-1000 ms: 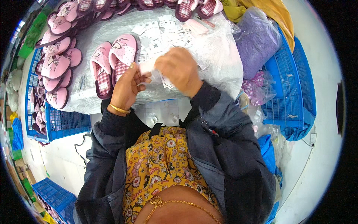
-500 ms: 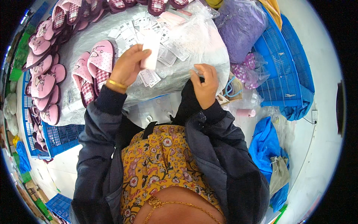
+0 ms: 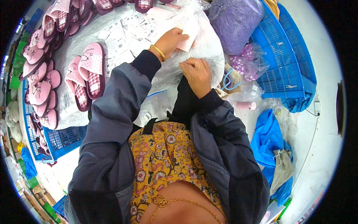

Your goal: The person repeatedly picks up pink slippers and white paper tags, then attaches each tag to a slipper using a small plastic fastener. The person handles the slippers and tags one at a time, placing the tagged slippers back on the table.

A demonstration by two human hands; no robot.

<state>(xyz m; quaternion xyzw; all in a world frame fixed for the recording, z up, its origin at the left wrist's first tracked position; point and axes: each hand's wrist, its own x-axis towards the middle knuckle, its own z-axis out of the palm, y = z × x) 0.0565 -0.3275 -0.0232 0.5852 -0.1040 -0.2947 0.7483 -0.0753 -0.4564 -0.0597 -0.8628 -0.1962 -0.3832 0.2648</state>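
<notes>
My left hand, a gold bangle at its wrist, is closed on a pale pink paper strip above the plastic-covered table. Close by, to the right and nearer me, is my right hand. Its fingers are curled in against the thumb, and whatever they may hold is hidden. Beyond my left hand, printed paper labels lie scattered on the plastic. A pair of pink dotted slippers with checked insoles rests on the table, left of my left forearm.
More pink slippers are heaped along the table's left and far edges. Blue crates, a bag of purple material and a bag with purple dotted pieces stand at the right. A pink roll and blue sheeting lie below them.
My left hand has moved right and away from me with the paper strip. My right hand has shifted slightly left, its fingers drawing closer together. The view has shifted a little.
</notes>
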